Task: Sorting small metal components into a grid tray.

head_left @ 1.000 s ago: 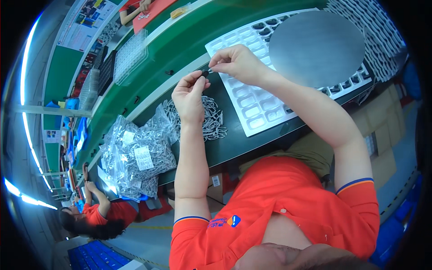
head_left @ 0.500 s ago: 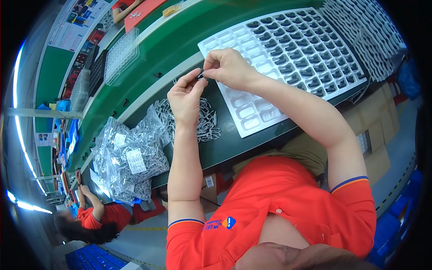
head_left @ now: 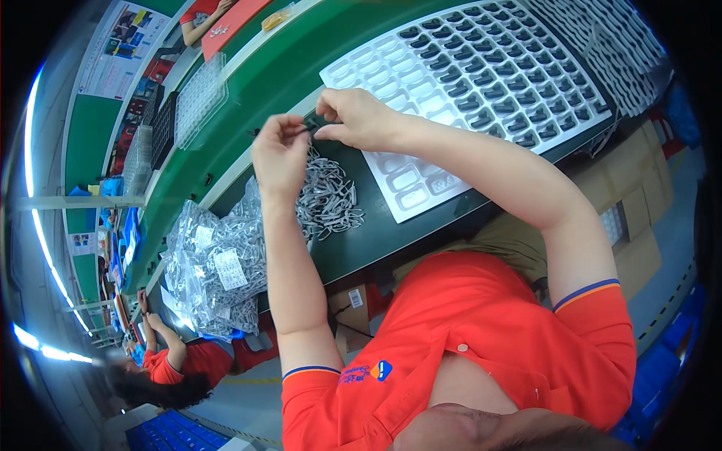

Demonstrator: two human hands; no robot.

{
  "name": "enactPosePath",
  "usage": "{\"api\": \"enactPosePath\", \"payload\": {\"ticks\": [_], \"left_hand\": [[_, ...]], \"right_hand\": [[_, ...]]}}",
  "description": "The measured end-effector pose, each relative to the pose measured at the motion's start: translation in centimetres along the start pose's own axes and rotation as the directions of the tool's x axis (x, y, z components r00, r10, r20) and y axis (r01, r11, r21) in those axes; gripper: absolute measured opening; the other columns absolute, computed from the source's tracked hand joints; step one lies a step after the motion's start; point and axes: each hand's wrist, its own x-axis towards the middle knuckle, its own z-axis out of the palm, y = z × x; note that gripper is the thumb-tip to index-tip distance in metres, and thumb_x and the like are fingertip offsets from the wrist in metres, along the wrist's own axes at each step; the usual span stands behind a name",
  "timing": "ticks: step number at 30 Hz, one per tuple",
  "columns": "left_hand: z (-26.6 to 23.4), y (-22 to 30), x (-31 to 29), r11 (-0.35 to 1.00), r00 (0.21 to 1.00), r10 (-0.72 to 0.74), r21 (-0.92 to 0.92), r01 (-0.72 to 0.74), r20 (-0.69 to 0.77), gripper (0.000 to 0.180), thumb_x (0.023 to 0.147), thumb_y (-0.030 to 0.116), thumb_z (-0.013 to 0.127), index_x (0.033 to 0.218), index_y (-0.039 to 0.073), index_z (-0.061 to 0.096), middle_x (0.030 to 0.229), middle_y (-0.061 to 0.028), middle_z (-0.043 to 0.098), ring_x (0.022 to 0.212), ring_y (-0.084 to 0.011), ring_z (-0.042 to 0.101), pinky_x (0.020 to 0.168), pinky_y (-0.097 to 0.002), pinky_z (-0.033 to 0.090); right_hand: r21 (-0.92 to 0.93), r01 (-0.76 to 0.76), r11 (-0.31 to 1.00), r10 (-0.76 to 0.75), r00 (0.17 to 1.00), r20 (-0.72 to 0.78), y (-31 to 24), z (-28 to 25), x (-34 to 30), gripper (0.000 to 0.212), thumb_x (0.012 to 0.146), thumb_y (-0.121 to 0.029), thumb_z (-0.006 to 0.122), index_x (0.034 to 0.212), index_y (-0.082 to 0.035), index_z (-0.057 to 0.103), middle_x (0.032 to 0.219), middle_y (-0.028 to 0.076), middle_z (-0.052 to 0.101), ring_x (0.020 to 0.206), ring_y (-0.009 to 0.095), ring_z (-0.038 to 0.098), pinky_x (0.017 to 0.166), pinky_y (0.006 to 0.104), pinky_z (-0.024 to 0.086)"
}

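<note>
My left hand (head_left: 281, 158) is closed, thumb and fingertips pinching a small black part (head_left: 307, 128) whose exact kind is too small to make out. Just to its right is my right hand (head_left: 359, 120), its thumb and forefinger spread with a gap between them, close to that part. Under and beside my left wrist lies a loose heap of grey loop-shaped pieces (head_left: 331, 197). A white moulded tray (head_left: 391, 208) is to the right. Black parts fill many of its pockets, while the pockets nearest my hands hold none.
Clear bags of grey pieces (head_left: 214, 263) are piled at the left of the dark green table (head_left: 361, 248). Stacked trays (head_left: 609, 60) stand at the far right. A green conveyor belt (head_left: 248, 94) runs behind. A co-worker in red (head_left: 188, 364) sits at the left.
Both hands have shifted a little left. My right thumb and forefinger, pinched together at the small part before, have spread apart. My left hand keeps its pinch.
</note>
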Motion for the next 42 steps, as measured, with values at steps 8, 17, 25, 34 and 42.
{"api": "enactPosePath", "payload": {"ticks": [8, 17, 25, 34, 42], "left_hand": [[-1.4, -8.8, 10.6, 0.869, 0.991, 0.104, 0.491, -0.052, -0.079, 0.031, 0.075, 0.008, 0.076, 0.104, 0.003, 0.071, 0.093, -0.0108, 0.074, 0.083, -0.0193, 0.071, 0.079, -0.0318, 0.056], [5.8, 4.9, 8.4, 0.941, 0.894, 0.213, 0.164, -0.297, 0.394, 0.020, 0.078, 0.006, 0.073, 0.097, 0.000, 0.070, 0.091, -0.0106, 0.073, 0.081, -0.0214, 0.068, 0.076, -0.0338, 0.055], [17.7, 12.2, 4.1, 0.671, 0.473, 0.429, 0.079, -0.737, 0.769, 0.020, 0.077, -0.002, 0.063, 0.097, -0.001, 0.067, 0.089, -0.0199, 0.071, 0.082, -0.0333, 0.070, 0.073, -0.0375, 0.054], [17.4, 13.2, 3.7, 0.730, 0.597, 0.466, 0.097, -0.676, 0.653, 0.016, 0.080, -0.006, 0.060, 0.094, 0.000, 0.066, 0.089, -0.0200, 0.070, 0.080, -0.0334, 0.069, 0.072, -0.0379, 0.054], [4.2, 8.4, 2.3, 0.937, 0.980, 0.200, -0.291, -0.195, -0.014, 0.010, 0.091, -0.001, 0.066, 0.101, -0.003, 0.069, 0.090, -0.0025, 0.068, 0.078, -0.0080, 0.062, 0.073, -0.0224, 0.051]], "right_hand": [[-0.449, 0.098, 0.888, 0.029, 0.963, 0.268, -2.0, 3.7, -0.8, 0.013, 0.075, -0.005, 0.063, 0.087, -0.001, 0.065, 0.085, 0.023, 0.068, 0.087, 0.041, 0.068, 0.078, 0.0471, 0.054], [-0.436, 0.059, 0.898, 0.117, 0.923, 0.366, -3.6, 3.8, -0.9, 0.018, 0.072, -0.010, 0.068, 0.087, 0.001, 0.069, 0.085, 0.022, 0.070, 0.086, 0.039, 0.069, 0.076, 0.0458, 0.055], [-0.532, 0.161, 0.831, 0.069, 0.920, 0.385, -2.3, 3.7, -1.4, 0.025, 0.077, -0.020, 0.071, 0.092, 0.000, 0.071, 0.091, 0.019, 0.071, 0.082, 0.034, 0.070, 0.071, 0.0418, 0.055], [-0.460, 0.109, 0.881, -0.033, 0.985, 0.170, 2.5, 5.3, -0.8, 0.016, 0.074, -0.015, 0.069, 0.083, -0.002, 0.071, 0.088, 0.018, 0.072, 0.082, 0.033, 0.070, 0.072, 0.0430, 0.054], [-0.515, 0.251, 0.820, -0.041, 0.923, 0.384, -0.5, 3.2, -1.2, 0.013, 0.066, -0.012, 0.067, 0.073, -0.004, 0.073, 0.077, 0.016, 0.071, 0.078, 0.036, 0.070, 0.071, 0.0457, 0.055]]}}
